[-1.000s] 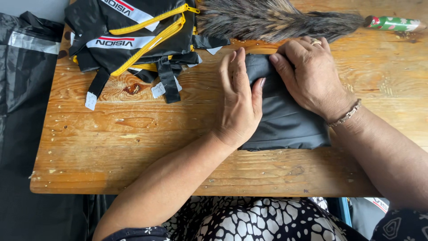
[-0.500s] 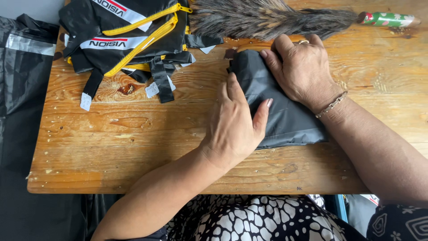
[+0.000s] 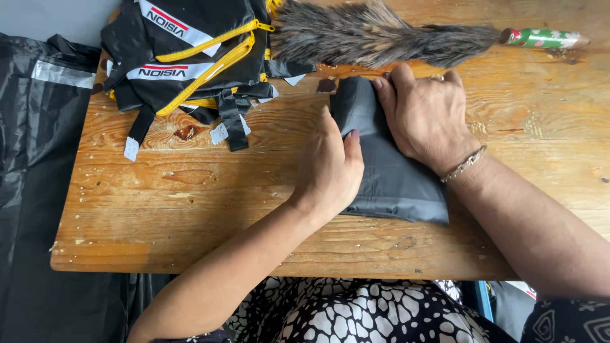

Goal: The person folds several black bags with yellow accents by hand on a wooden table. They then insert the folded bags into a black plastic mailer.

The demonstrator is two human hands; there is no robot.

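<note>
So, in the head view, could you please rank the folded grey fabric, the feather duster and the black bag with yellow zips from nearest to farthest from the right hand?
1. Folded grey fabric: directly under the right hand.
2. Feather duster: just beyond the fingertips, along the table's far edge.
3. Black bag with yellow zips: far left corner.

Both hands (image 3: 381, 146) hide much of the folded grey cloth (image 3: 394, 181).

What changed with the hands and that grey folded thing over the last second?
The left hand slid from the top of the grey folded fabric to its left edge, and the fabric now lies turned, its far end swung left. The right hand stays pressed on its far end. The feather duster, the black and yellow bags and the wooden table are as before.
</note>
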